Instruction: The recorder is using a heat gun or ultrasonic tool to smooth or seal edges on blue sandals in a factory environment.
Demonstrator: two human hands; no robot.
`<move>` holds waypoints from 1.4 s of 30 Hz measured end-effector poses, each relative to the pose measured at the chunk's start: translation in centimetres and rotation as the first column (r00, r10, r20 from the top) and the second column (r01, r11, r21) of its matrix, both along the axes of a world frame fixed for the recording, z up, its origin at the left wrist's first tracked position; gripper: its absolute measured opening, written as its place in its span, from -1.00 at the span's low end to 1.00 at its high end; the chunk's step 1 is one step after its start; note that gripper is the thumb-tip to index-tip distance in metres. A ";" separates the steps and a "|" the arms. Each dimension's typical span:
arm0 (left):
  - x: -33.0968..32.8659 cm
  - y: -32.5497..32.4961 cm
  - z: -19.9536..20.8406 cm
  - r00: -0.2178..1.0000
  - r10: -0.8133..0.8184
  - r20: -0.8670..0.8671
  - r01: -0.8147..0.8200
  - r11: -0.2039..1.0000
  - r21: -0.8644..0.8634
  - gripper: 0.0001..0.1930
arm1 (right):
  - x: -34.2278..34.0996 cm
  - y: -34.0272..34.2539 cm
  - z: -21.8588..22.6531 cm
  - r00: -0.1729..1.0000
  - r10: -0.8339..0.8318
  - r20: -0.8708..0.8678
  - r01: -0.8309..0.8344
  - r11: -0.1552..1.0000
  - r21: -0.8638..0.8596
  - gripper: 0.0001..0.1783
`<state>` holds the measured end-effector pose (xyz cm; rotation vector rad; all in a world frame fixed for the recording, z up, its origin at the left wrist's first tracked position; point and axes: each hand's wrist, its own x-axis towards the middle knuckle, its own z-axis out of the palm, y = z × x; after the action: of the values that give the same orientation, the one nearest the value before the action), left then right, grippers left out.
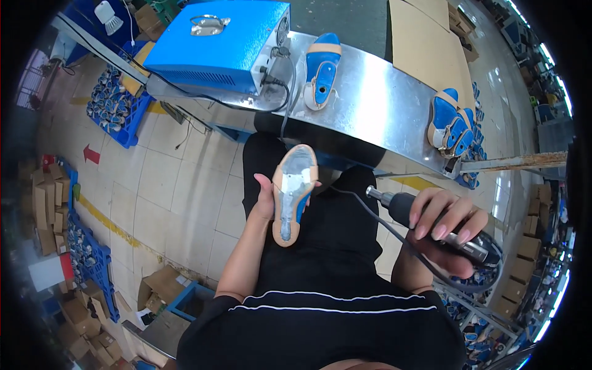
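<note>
My left hand (265, 198) is closed around a shoe (295, 185), held above my lap. Its underside faces up, with a tan edge, a greyish bare middle and a strip of blue at the side. In my right hand (449, 216) is a black corded hand tool (401, 206) with a stepped metal tip. The tip points left toward the shoe but stays apart from it. Beyond my knees, another shoe (321, 74) with a blue insole and beige straps rests upright on the metal bench (370, 92).
A blue metal box (216, 46) with cables stands at the bench's left. Blue shoes (449, 123) sit at its right end, near a rusty bar (518, 161). The tool's cord (370, 213) crosses my lap. Blue crates (126, 132) of shoes and cardboard boxes (49, 200) are at left.
</note>
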<state>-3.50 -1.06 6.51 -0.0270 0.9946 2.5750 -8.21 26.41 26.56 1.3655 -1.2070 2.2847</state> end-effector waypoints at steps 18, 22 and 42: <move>2.7 4.2 -3.6 0.954 -0.287 -0.087 0.246 0.915 -0.320 0.37 | 2.3 -5.3 -6.0 0.855 -0.330 0.400 0.293 0.944 0.153 -0.66; 3.0 4.4 -3.6 0.953 -0.294 -0.076 0.255 0.911 -0.322 0.37 | 2.3 -5.6 -5.7 0.887 -0.227 0.402 0.210 0.974 0.085 -0.71; 2.8 4.7 -2.5 0.942 -0.310 -0.132 0.219 0.862 -0.458 0.37 | 2.5 -6.1 -6.3 0.889 -0.298 0.347 0.242 0.950 0.196 -0.67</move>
<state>-0.72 3.67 4.05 0.2420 1.5227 2.0870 -5.70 20.34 20.30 0.7485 -1.5964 2.3494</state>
